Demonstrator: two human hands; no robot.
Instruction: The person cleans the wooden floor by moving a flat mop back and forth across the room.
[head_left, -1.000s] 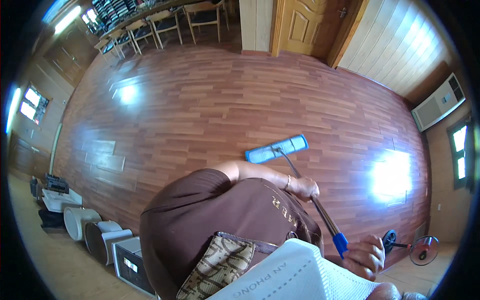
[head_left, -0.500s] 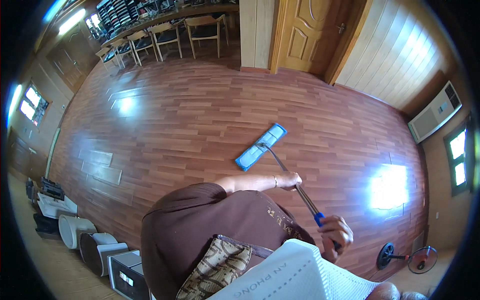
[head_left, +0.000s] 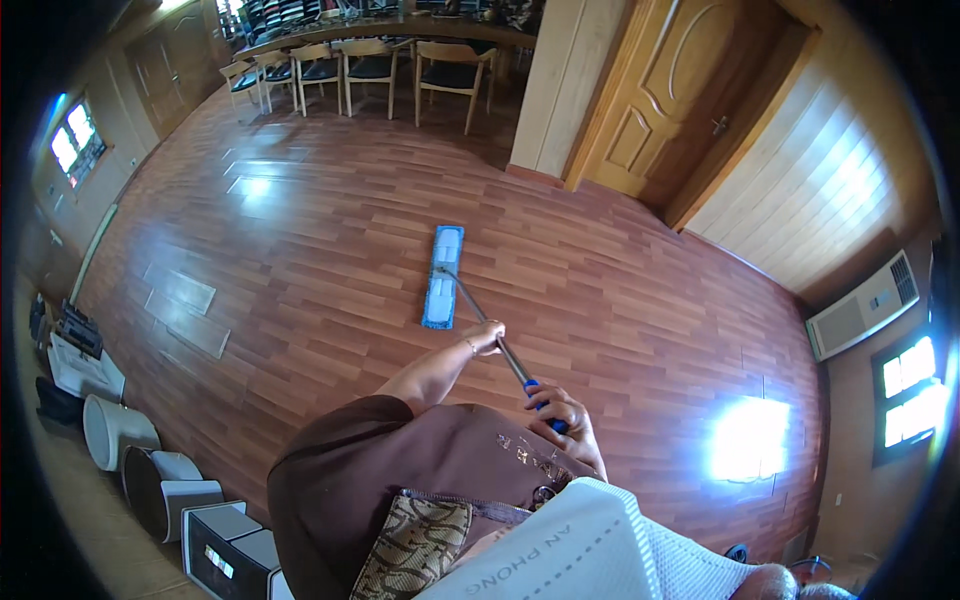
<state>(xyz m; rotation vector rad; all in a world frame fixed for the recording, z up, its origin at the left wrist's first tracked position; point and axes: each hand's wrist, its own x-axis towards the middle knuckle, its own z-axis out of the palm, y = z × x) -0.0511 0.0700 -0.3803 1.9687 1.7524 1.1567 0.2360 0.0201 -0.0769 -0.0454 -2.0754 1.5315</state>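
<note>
At our far left we see a white container (head_left: 122,437) lying with its round mouth toward the room, and nearer us a black-and-white box (head_left: 232,552). Farther off, wooden chairs (head_left: 370,68) stand along a long table (head_left: 395,28). Right of these, the mop head (head_left: 442,298), blue with pale panels, lies flat on the wood-patterned floor (head_left: 620,310), ahead of us. Its metal pole (head_left: 513,361) slants back toward us. Our left hand (head_left: 486,338) grips the pole partway down, the fingers closed around it. Just to the right and nearer our body, our right hand (head_left: 562,410) is on the blue grip (head_left: 532,387) at the pole's upper end, its fingers bent over it; we cannot tell how tightly they press. Farther right we see a wooden door (head_left: 655,110), then a white wall unit (head_left: 862,306).
</note>
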